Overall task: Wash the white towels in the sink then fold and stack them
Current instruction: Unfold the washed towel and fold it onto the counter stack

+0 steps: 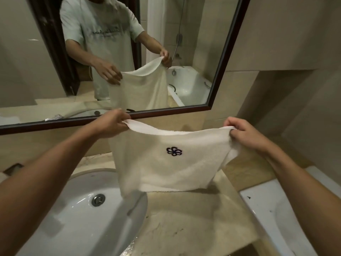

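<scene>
Apparently mid-fold: white terry towel with dark flower emblem (166, 163) pinched at top corners by left hand (110, 122) and right hand (243, 133), centre frame; stacking remaining.

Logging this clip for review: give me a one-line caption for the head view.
Left hand and right hand pinch the white towel's top corners, spreading it above the counter beside the sink.

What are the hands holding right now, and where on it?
The white towel, by its two top corners: left hand pinches one, right hand the other.
</scene>
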The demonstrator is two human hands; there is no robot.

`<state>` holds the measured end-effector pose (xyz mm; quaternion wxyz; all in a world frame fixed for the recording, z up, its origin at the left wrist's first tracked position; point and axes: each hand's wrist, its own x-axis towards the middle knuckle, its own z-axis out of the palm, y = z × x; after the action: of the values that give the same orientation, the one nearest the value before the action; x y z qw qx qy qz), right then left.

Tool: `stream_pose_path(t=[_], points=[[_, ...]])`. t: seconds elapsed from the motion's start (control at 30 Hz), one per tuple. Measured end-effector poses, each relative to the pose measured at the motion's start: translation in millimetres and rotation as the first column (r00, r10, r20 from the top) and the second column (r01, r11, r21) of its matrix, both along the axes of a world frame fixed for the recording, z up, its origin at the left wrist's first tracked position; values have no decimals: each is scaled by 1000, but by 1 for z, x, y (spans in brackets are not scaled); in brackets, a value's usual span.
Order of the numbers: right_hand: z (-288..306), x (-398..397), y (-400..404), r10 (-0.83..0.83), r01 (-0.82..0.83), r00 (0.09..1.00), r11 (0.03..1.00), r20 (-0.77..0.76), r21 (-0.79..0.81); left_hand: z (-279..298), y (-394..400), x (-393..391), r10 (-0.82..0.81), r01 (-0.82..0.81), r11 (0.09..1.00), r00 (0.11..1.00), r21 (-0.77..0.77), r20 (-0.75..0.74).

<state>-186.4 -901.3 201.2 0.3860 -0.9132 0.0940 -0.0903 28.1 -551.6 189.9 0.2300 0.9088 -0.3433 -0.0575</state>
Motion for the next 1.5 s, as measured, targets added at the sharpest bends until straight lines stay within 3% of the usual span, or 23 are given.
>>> stream_pose_path(t=[0.13, 0.27, 0.4, 0.47, 0.57, 0.67, 0.8, 0.93, 1.17, 1.3, 1.43, 1.5], points=[[3, -4, 6, 23, -9, 992, 993, -121, 117, -8, 5, -3, 71, -78, 990, 995, -116, -64], [3, -5, 4, 27, -55, 968, 993, -248, -105, 0, 1, -4, 68, -84, 984, 992, -160, -102], [9, -9, 4, 40, -42, 999, 969, -12, -242, 0, 0, 1, 83, -116, 964, 986, -240, -144], [13, -10, 6, 48, -23, 994, 973, 103, -230, -2, -5, 1, 131, -166, 952, 981, -258, -146], [21, -11, 14, 72, -66, 987, 997, 144, -45, 0, -20, 0, 244, -251, 931, 968, -264, -58], [34, -15, 24, 75, -92, 993, 975, 87, 204, 8, -33, 1, 261, -248, 945, 965, -213, 36], [42, -19, 33, 148, -117, 989, 823, -10, 556, 21, -48, -2, 177, -192, 959, 980, -210, -86], [38, -21, 24, 108, -49, 993, 766, -54, 642, 10, -47, -11, 45, -82, 982, 976, -169, -213], [21, -22, 7, 33, 54, 990, 808, -136, 587, -16, -26, -17, -228, 187, 968, 933, -166, -277], [16, -22, -2, 36, 13, 989, 948, -146, 317, -28, -21, -18, -305, 283, 952, 914, -117, -266], [12, -9, -15, -91, 91, 996, 995, -16, 51, -18, -38, -11, -287, 297, 953, 949, 62, -128], [15, -6, -20, -148, 148, 981, 989, 128, 12, -1, -46, -7, -272, 271, 962, 962, 38, 8]])
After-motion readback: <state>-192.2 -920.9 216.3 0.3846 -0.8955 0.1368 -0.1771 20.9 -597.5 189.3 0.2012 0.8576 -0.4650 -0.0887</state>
